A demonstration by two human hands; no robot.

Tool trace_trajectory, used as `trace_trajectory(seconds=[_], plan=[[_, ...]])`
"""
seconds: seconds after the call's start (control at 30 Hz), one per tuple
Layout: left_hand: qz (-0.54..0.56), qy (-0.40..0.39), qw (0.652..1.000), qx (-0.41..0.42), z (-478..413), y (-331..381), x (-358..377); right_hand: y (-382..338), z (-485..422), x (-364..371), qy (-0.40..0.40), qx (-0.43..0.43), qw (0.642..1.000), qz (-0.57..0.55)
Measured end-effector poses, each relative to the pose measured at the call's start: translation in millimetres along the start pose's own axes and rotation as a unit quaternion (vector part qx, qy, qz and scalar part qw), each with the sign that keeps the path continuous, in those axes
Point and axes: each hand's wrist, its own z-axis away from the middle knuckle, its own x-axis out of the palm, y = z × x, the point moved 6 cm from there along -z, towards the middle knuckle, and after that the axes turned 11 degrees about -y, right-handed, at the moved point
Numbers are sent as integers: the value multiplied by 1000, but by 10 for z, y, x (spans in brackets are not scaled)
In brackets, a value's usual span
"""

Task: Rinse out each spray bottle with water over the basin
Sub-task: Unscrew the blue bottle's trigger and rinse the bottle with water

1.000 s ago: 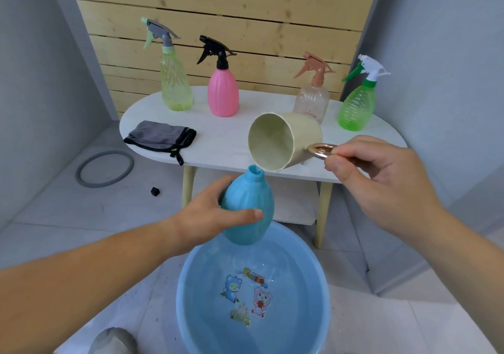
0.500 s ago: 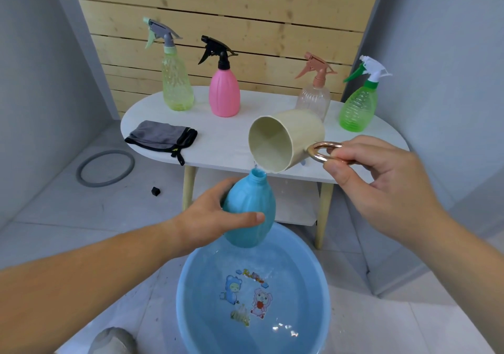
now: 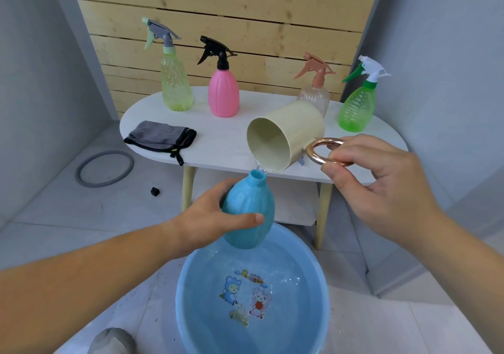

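Observation:
My left hand [image 3: 210,218] grips a blue spray bottle [image 3: 249,206] without its spray head, held nearly upright above the blue basin [image 3: 191,312]. My right hand [image 3: 376,187] pinches the copper ring handle of a cream cup [image 3: 289,135]. The cup is tipped on its side, its rim just over the bottle's open neck, and a thin stream of water runs from it. On the white table [image 3: 226,146] stand a yellow-green spray bottle [image 3: 176,86], a pink one [image 3: 223,93], a clear one with a brown head [image 3: 315,91] and a green one [image 3: 357,108].
A folded grey cloth [image 3: 161,136] lies on the table's left part. On the floor to the left lie a grey ring [image 3: 105,168] and a small black piece [image 3: 155,191]. A low shelf sits under the table. Grey walls close in on both sides.
The cup has tipped further over the bottle's neck and water now runs out of it. Ripples and splashes have appeared in the basin. The bottle has hardly moved.

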Motion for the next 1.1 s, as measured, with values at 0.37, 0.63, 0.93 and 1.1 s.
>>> trace_trajectory(seconds=[0.37, 0.63, 0.93, 1.1], plan=[[1, -3, 1000, 1, -5, -12, -4, 76, 6, 40, 0, 62, 995, -83], [3, 2, 1000, -3, 16, -42, -55, 473, 155, 179, -34, 237, 950, -202], [-2, 2, 1000, -7, 20, -69, -65, 678, 493, 579, -205, 215, 955, -20], [-5, 5, 1000, -9, 10, -83, -51, 531, 484, 579, -244, 107, 962, 59]])
